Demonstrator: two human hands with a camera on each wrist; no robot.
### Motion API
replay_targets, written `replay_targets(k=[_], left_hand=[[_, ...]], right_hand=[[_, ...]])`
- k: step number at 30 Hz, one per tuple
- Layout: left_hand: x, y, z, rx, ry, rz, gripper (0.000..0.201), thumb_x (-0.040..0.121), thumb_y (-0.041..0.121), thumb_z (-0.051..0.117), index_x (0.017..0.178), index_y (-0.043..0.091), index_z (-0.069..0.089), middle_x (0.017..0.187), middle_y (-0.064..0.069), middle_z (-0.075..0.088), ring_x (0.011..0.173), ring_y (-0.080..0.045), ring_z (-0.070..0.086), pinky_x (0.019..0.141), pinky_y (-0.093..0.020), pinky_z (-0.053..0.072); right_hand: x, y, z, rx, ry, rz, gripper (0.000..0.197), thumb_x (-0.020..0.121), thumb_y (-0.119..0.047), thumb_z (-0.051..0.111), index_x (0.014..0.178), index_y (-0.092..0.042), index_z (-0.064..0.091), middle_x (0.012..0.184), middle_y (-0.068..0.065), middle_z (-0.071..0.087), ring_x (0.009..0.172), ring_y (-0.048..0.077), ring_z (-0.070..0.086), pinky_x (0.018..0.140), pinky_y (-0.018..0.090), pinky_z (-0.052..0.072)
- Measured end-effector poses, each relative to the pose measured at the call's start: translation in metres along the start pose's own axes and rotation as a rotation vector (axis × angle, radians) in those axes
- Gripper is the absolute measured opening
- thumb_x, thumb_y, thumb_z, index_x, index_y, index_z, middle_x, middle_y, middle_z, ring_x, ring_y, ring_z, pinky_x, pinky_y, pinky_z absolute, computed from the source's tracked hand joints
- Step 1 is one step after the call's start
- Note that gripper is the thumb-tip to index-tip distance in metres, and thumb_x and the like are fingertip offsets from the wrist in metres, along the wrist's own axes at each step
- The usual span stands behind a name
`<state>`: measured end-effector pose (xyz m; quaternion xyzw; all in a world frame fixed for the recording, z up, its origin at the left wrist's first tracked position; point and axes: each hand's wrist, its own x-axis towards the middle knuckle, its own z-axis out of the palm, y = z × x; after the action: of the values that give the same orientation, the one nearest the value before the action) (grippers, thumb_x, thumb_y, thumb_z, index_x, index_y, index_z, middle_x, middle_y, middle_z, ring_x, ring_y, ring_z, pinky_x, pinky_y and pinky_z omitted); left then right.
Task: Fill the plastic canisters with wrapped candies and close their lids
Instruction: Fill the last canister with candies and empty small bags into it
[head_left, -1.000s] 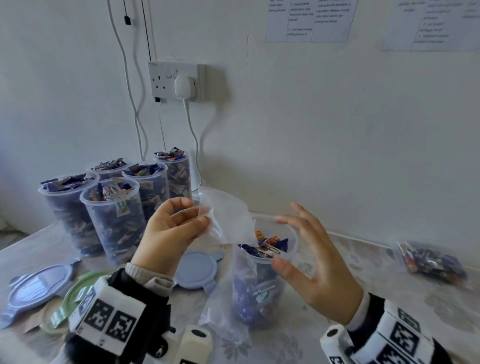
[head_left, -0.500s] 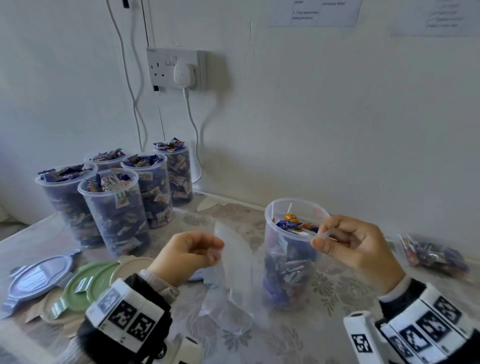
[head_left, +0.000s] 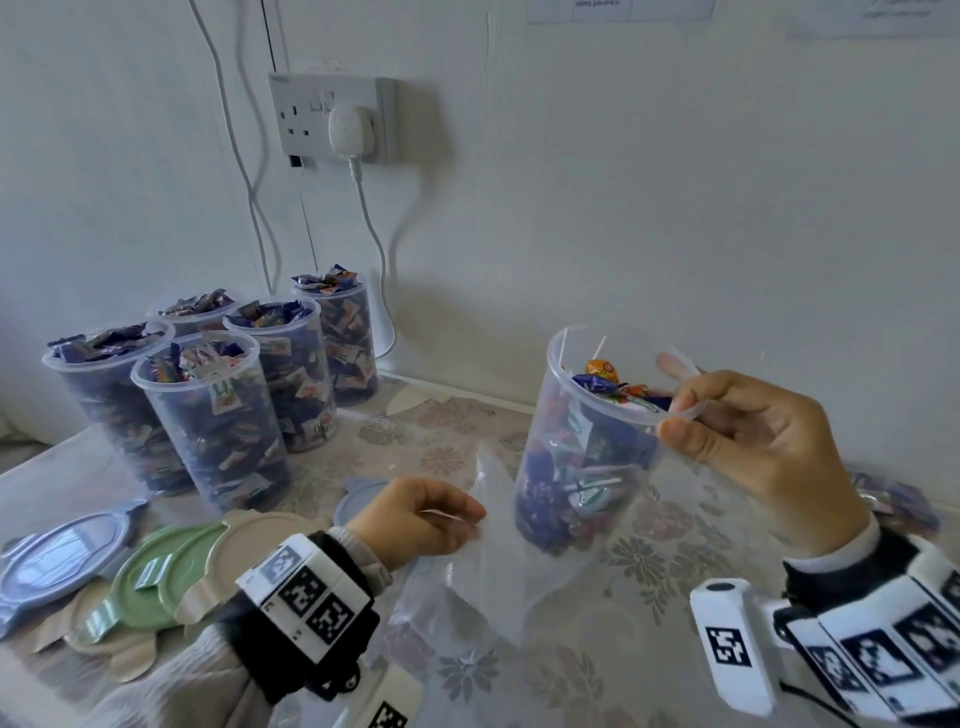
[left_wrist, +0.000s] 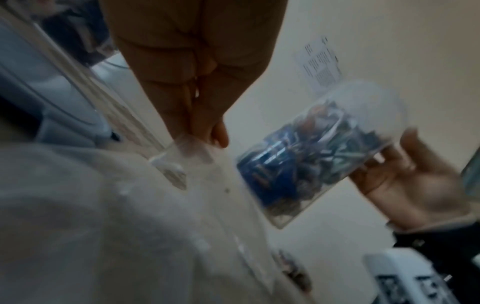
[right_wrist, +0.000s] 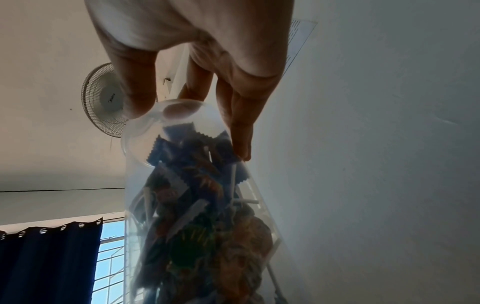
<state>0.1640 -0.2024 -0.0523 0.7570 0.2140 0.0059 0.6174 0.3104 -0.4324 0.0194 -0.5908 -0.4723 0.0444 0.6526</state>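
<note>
My right hand (head_left: 763, 447) pinches the rim of a clear canister (head_left: 587, 447), thumb outside and fingers (right_wrist: 241, 123) over the lip, and holds it tilted, its base toward my left. It hangs clear of the table (head_left: 649, 571), about three quarters full of wrapped candies (head_left: 613, 384), mostly blue with an orange one on top. From the right wrist I see white sticks among the wrappers and my thumb pressed on the wall near the rim.

My left hand (head_left: 415, 519) is curled, fingertips pinching the top edge of an empty clear bag (head_left: 488, 561) that droops to the table, just left of the canister. The left wrist view is blurred but shows the same pinch on the bag's corner (left_wrist: 187, 148), with the canister (left_wrist: 311, 156) beyond it in my other hand (left_wrist: 410, 181).

Five filled canisters (head_left: 218, 415) stand uncapped in a cluster at the far left, near the wall. In front of them lie loose lids: a blue one (head_left: 57, 556), a green one (head_left: 156, 577), beige ones (head_left: 260, 540), and another blue lid (head_left: 358, 504) partly hidden behind my left hand. A packet of candies (head_left: 898, 504) lies at the far right by the wall. On the wall a socket (head_left: 332, 114) holds a white plug
</note>
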Motion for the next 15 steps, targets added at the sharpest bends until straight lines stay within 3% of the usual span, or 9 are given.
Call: replay_targets(k=[4, 8, 10, 12, 15], left_hand=[[0.008, -0.015, -0.003, 0.414, 0.116, -0.070, 0.019, 0.080, -0.002, 0.065, 0.082, 0.017, 0.065, 0.082, 0.006, 0.062, 0.068, -0.002, 0.058, 0.061, -0.005, 0.047], [0.011, -0.024, -0.002, 0.505, 0.069, -0.121, 0.022, 0.081, -0.002, 0.063, 0.097, 0.010, 0.069, 0.087, 0.005, 0.060, 0.069, -0.002, 0.055, 0.060, -0.006, 0.046], [0.012, -0.024, -0.003, 0.493, 0.049, -0.121, 0.024, 0.081, -0.003, 0.062, 0.097, 0.014, 0.067, 0.093, 0.002, 0.062, 0.075, -0.005, 0.057, 0.065, -0.009, 0.048], [0.012, -0.025, -0.004, 0.522, 0.059, -0.099, 0.029, 0.081, -0.002, 0.060, 0.093, 0.024, 0.064, 0.102, 0.001, 0.062, 0.085, -0.009, 0.058, 0.078, -0.017, 0.050], [0.009, -0.022, -0.004, 0.463, 0.233, 0.094, 0.029, 0.089, 0.005, 0.053, 0.099, 0.032, 0.061, 0.110, 0.004, 0.063, 0.095, -0.010, 0.061, 0.088, -0.027, 0.051]], right_hand=[[-0.003, 0.003, 0.011, 0.045, -0.066, 0.038, 0.037, 0.062, -0.055, 0.078, 0.068, -0.021, 0.064, 0.072, 0.005, 0.072, 0.122, 0.019, 0.053, 0.086, 0.012, 0.047], [-0.010, 0.015, 0.026, 0.140, -0.135, 0.091, 0.035, 0.063, -0.049, 0.080, 0.070, -0.018, 0.066, 0.070, 0.015, 0.069, 0.117, 0.013, 0.058, 0.084, 0.014, 0.048], [-0.013, 0.022, 0.033, 0.169, -0.149, 0.134, 0.033, 0.061, -0.050, 0.082, 0.071, -0.021, 0.068, 0.068, 0.006, 0.068, 0.099, 0.019, 0.068, 0.077, 0.016, 0.051], [-0.016, 0.028, 0.038, 0.175, -0.176, 0.161, 0.032, 0.060, -0.050, 0.083, 0.072, -0.024, 0.069, 0.068, -0.002, 0.068, 0.077, 0.013, 0.069, 0.070, 0.017, 0.052], [-0.018, 0.033, 0.039, 0.165, -0.182, 0.181, 0.034, 0.059, -0.052, 0.083, 0.074, -0.024, 0.069, 0.069, -0.003, 0.068, 0.068, 0.011, 0.066, 0.066, 0.019, 0.052]])
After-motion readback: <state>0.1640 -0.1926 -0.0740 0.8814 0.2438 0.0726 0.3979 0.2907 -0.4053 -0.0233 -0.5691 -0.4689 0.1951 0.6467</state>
